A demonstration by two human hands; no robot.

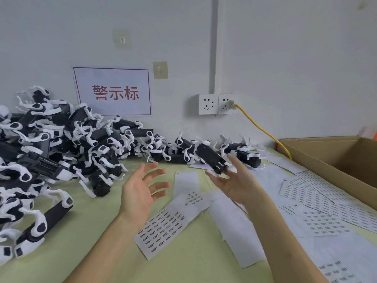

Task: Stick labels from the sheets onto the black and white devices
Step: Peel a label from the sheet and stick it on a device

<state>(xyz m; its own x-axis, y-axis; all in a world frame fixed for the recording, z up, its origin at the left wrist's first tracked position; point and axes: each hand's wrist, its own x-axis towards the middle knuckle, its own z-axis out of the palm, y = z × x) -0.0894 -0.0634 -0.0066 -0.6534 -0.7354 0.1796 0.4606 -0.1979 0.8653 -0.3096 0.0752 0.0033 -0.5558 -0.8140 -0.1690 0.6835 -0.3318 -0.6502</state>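
Both hands open above the label sheets (163,225), one device at the right fingertips.
Nearest, the sheets lie scattered on the green table (91,237). Above them the left hand (140,188) is spread wide, palm turned inward, holding nothing. The right hand (236,182) has nearly straight fingers and a raised thumb, with a black and white device (210,159) resting against its fingertips. Beyond, a pile of devices (51,144) heaps along the wall.

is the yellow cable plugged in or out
Plugged in: the yellow cable ends in a plug seated in the right-hand wall socket.
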